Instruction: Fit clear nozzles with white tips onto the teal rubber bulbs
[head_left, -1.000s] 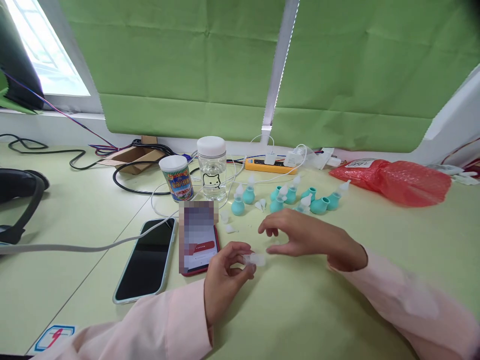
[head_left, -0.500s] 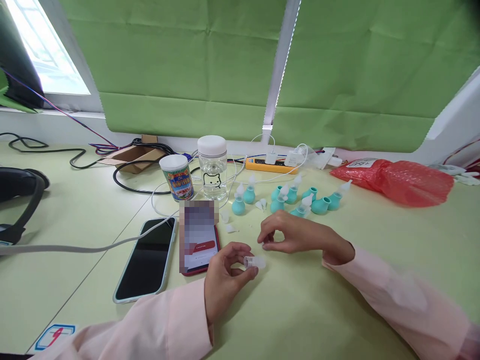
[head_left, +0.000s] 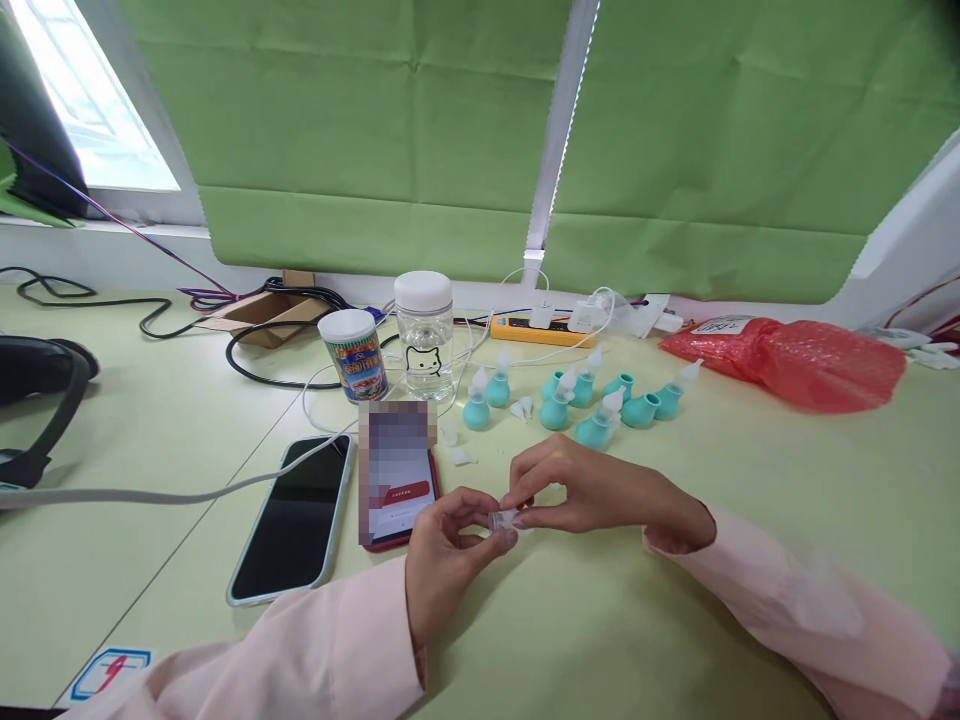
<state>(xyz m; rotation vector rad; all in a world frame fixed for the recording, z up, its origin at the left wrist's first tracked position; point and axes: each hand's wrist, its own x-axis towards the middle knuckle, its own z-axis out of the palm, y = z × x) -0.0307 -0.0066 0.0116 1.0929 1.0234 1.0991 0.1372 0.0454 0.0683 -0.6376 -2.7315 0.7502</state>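
My left hand (head_left: 450, 550) is closed around a short clear plastic tube (head_left: 498, 521), which lies on its side between thumb and fingers. My right hand (head_left: 570, 488) pinches at the tube's right end, its thumb and fingertips touching or almost touching it. Whatever small piece sits in that pinch is hidden by the fingers. Beyond the hands stand several teal squeeze bulbs (head_left: 592, 431), some fitted with a clear nozzle tip (head_left: 613, 402) and some with a bare neck. Small white tips (head_left: 463, 457) and a short clear cup-like piece (head_left: 449, 433) lie loose between the phone and the bulbs.
Left of my hands lie a red-cased phone (head_left: 401, 505) with a lit screen and a dark-screened phone (head_left: 296, 520), a white cable crossing over it. Behind stand a patterned canister (head_left: 358, 362), a lidded water bottle (head_left: 425, 345), an orange power strip (head_left: 517, 331) and a red plastic bag (head_left: 817, 362).
My right hand has moved left and slightly down, bringing its pinched fingers from beside the tube onto its right end. My left hand keeps its hold, nearly still.
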